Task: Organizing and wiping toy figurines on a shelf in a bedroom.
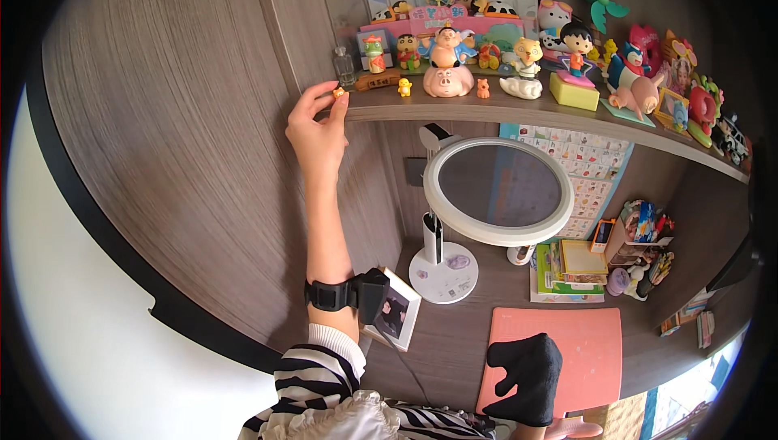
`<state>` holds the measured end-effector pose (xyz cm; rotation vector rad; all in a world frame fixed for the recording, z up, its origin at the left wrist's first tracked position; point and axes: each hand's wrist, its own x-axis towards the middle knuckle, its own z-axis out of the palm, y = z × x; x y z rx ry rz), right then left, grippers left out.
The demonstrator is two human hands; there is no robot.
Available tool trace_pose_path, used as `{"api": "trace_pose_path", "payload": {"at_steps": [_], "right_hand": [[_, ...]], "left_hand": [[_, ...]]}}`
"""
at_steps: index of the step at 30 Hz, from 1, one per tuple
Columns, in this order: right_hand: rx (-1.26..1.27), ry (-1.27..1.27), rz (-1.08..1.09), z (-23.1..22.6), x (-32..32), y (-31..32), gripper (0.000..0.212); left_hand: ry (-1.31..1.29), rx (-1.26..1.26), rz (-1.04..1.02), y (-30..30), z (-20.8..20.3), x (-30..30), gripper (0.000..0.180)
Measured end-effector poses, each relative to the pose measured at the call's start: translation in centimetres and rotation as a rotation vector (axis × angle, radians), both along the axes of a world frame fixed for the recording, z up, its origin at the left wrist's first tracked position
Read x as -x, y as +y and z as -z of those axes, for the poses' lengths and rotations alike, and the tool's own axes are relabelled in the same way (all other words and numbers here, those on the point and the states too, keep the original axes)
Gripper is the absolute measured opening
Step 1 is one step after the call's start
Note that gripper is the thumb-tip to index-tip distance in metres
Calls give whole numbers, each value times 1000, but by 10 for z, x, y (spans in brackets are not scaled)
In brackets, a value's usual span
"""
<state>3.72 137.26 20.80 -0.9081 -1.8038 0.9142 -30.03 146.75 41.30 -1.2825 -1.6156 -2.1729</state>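
My left hand (pixel 318 128) is raised to the left end of the upper shelf (pixel 381 106). Its thumb and fingers pinch a tiny orange-and-white figurine (pixel 340 94) at the shelf's front edge. Just behind it stand a small clear glass bottle (pixel 344 66) and a brown sign-like block (pixel 378 81). A little yellow duck figurine (pixel 404 87) is to the right. Black cloth, perhaps a glove or mitt, covers my right hand (pixel 527 379), which is over the pink desk mat (pixel 596 343). Its fingers are hidden under the black fabric.
Several figurines, including a pig figurine (pixel 448 75), line the shelf before a clear display case (pixel 344 10). Below stands a lamp with a white ring head (pixel 559 229). A framed photo (pixel 409 322) leans near my left forearm; books (pixel 559 274) are stacked farther right.
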Motion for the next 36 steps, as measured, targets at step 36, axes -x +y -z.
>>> {"api": "trace_pose_path", "payload": {"at_steps": [36], "right_hand": [[243, 164, -9, -5, 9, 2, 33]], "left_hand": [[48, 138, 114, -4, -10, 15, 18]]}}
